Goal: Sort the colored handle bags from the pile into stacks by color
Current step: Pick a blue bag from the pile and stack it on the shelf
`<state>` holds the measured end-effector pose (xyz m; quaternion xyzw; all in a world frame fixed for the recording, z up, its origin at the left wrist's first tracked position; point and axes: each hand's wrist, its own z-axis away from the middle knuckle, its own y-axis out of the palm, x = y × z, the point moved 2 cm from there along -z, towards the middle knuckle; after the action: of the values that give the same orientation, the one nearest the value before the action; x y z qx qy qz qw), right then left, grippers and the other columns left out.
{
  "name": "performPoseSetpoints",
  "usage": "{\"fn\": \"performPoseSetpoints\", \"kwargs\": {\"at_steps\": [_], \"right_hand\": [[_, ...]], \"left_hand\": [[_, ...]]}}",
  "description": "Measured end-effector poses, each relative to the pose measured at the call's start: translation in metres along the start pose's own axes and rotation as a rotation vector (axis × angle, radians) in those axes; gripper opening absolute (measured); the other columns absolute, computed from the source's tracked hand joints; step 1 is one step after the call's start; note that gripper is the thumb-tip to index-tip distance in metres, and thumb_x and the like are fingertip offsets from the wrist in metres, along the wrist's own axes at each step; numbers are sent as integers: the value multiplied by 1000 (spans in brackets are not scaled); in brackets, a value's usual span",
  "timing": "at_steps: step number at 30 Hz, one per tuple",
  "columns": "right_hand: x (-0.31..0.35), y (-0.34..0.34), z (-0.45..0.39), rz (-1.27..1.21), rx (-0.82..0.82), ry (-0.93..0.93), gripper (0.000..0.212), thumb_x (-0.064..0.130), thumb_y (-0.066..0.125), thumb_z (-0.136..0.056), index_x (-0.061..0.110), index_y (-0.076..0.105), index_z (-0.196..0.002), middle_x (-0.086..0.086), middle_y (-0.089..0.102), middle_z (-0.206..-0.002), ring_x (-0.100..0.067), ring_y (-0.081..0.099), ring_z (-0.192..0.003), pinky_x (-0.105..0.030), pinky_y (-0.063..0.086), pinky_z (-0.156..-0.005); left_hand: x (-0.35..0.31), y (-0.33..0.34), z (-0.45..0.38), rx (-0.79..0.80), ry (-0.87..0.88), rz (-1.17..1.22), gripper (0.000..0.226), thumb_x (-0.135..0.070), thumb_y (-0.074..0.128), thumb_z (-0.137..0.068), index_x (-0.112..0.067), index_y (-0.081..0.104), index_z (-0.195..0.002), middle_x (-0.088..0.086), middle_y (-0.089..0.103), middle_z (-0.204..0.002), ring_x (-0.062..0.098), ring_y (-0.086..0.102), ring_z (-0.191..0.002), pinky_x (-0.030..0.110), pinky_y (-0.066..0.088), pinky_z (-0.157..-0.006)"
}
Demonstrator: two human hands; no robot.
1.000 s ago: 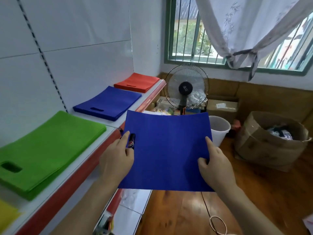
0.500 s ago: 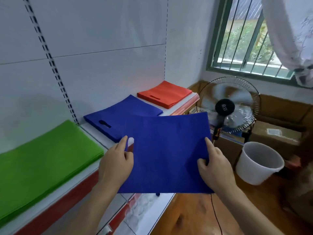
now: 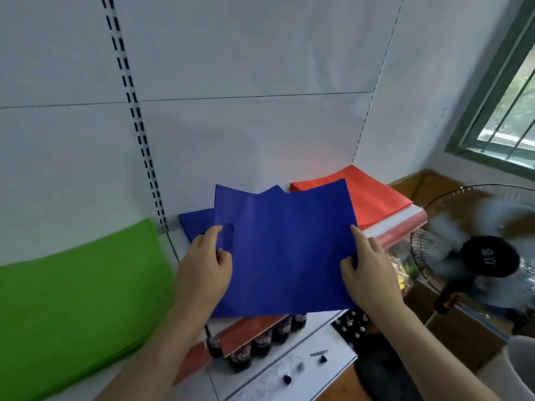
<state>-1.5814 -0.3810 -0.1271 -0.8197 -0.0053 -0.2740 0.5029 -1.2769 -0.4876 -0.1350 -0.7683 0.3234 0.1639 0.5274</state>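
Observation:
I hold a flat blue handle bag (image 3: 286,250) level over the shelf. My left hand (image 3: 202,273) grips its left edge, thumb by the handle slot. My right hand (image 3: 369,273) pinches its right edge. Beneath and behind it lies the blue stack (image 3: 197,224), mostly covered by the held bag. To the left sits the green stack (image 3: 78,299). A red-orange stack (image 3: 373,195) lies to the right at the shelf's end.
The white shelf (image 3: 385,230) with a red front strip runs along a white slotted wall panel. Dark bottles (image 3: 260,342) stand on a lower shelf. A running fan (image 3: 486,256) stands close at the right, beside a window and cardboard boxes.
My view has swung left toward the shelf. Both hands have carried the blue bag forward, so it now hangs over the blue stack and overlaps the red stack's edge.

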Motion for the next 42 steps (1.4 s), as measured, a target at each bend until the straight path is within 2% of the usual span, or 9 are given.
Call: {"fn": "performPoseSetpoints", "kwargs": {"at_steps": [3, 6, 13, 18, 22, 26, 31, 35, 42], "right_hand": [[1, 21, -37, -46, 29, -53, 64, 21, 53, -99, 27, 33, -160, 3, 51, -132, -19, 58, -98, -40, 53, -76], [-1, 46, -72, -82, 78, -128, 60, 21, 52, -100, 25, 38, -158, 1, 51, -132, -22, 60, -99, -44, 55, -80], [5, 91, -130, -133, 174, -351, 52, 16, 53, -101, 14, 47, -153, 0, 55, -128, -24, 59, -104, -44, 56, -81], [4, 113, -149, -54, 215, -429, 52, 17, 56, -99, 8, 51, -150, -7, 61, -129, -32, 56, -115, -49, 54, -94], [2, 125, -154, 43, 271, -437, 57, 40, 55, -98, 8, 51, -146, -9, 63, -132, -34, 56, -118, -47, 51, -101], [1, 128, -153, 77, 290, -436, 67, 65, 46, -92, 12, 56, -133, -5, 64, -129, -34, 57, -116, -46, 52, -95], [6, 125, -153, 164, 323, -450, 84, 78, 30, -86, 15, 59, -133, -4, 64, -131, -33, 55, -122, -46, 53, -95], [8, 124, -149, 190, 364, -437, 85, 77, 28, -89, 16, 53, -143, -8, 56, -144, -35, 47, -134, -46, 49, -106], [17, 113, -147, 160, 273, -579, 75, 65, 40, -99, 13, 48, -153, -16, 37, -163, -37, 29, -152, -51, 37, -121]], "left_hand": [[6, 5, -15, -39, -63, -73, 47, -17, 56, -98, -17, 52, -145, 7, 61, -131, 29, 65, -102, 45, 55, -82], [11, 12, -23, -64, -127, -156, 43, -18, 56, -99, -15, 56, -142, 6, 61, -133, 27, 64, -107, 43, 55, -85], [16, 23, -27, -123, -281, -379, 42, -14, 58, -96, -10, 63, -137, 10, 67, -121, 28, 64, -104, 41, 54, -87], [11, 28, -22, -123, -347, -531, 36, -14, 59, -94, -8, 68, -129, 10, 68, -111, 32, 61, -96, 43, 53, -85], [9, 31, -22, -124, -390, -577, 33, -23, 59, -94, -8, 70, -122, 11, 66, -106, 33, 61, -91, 44, 53, -82], [6, 32, -23, -114, -388, -581, 35, -42, 54, -99, -13, 69, -113, 6, 67, -100, 28, 60, -89, 41, 52, -80], [4, 34, -22, -41, -374, -652, 35, -46, 53, -99, -14, 68, -103, 5, 68, -91, 28, 60, -83, 39, 50, -76], [4, 35, -23, -3, -383, -680, 38, -48, 48, -102, -16, 67, -109, 4, 68, -95, 26, 60, -86, 38, 48, -75], [-10, 24, -16, -119, -384, -677, 50, -48, 49, -101, -14, 62, -136, 9, 60, -136, 30, 54, -123, 43, 48, -102]]}}
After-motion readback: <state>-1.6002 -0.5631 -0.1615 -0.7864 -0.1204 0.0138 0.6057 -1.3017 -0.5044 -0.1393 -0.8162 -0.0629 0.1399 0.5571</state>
